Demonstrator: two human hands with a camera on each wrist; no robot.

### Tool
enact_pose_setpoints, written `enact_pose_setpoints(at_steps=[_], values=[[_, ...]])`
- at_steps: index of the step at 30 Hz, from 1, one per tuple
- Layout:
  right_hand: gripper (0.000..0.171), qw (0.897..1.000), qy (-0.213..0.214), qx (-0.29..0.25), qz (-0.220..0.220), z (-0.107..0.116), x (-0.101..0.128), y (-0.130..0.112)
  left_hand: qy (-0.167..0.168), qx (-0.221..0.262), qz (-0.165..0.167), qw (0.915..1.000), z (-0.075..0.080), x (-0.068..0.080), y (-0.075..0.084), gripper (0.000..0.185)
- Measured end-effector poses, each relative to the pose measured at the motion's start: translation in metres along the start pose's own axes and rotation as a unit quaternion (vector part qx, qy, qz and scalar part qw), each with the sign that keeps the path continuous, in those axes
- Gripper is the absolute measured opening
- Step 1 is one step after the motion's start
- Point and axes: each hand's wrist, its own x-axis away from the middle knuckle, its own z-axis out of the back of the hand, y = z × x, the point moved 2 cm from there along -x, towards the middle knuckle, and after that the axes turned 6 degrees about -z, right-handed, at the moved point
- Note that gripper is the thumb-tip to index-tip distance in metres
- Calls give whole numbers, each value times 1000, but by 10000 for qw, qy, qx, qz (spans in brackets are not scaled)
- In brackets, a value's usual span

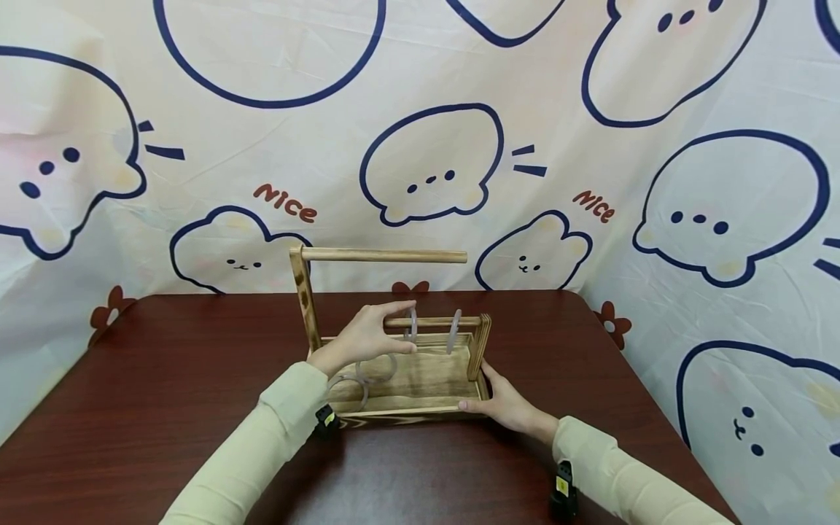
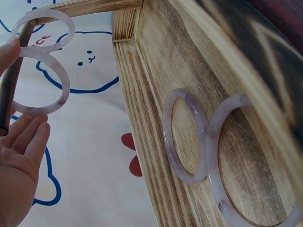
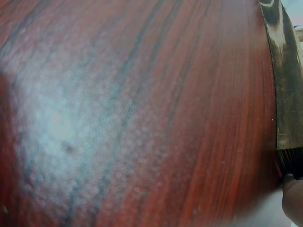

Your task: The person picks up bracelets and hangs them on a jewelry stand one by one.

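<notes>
- The left hand (image 1: 363,334) pinches a pale purplish bangle (image 2: 65,85) across its width, thumb and fingers at opposite edges; this bangle sits around the lower bar (image 1: 436,321), near the bar's free end.
- A second bangle (image 1: 453,332) hangs tilted on that bar, nearer the end post (image 1: 480,346).
- A third bangle (image 2: 167,130) and a fourth bangle (image 2: 212,161) lie on the floor of the wooden tray (image 1: 407,414), side by side and seemingly touching.
- The right hand (image 1: 510,402) grips the tray's right end, thumb over the front rim.
- The bangles look glossy and hard — probably light, stiff and slippery, perhaps brittle if dropped on wood.
- Opposite points on the outer edge seem the best hold, leaving the hole free for the bar; those lying down are likely easier tipped up by one edge.
- The tray looks rigid but light enough to shift, so its end is a sensible place to steady it.
</notes>
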Motion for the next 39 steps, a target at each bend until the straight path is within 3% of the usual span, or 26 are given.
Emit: enact_pose_setpoints(at_steps=[20, 26, 30, 39], values=[[101, 9999, -15, -123, 8, 0, -1, 0, -192, 217, 14, 9996, -2, -2, -2, 77], [101, 10000, -49, -82, 8, 0, 0, 0, -205, -7, -152, 9997, 0, -1, -3, 82], [97, 9999, -41, -121, -3, 1, 5, -9, -122, 0, -296, 9995, 1, 0, -4, 80], [98, 9999, 7, -150, 38, 0, 0, 0, 343, 252, -684, 9967, 6, 8, 1, 70]])
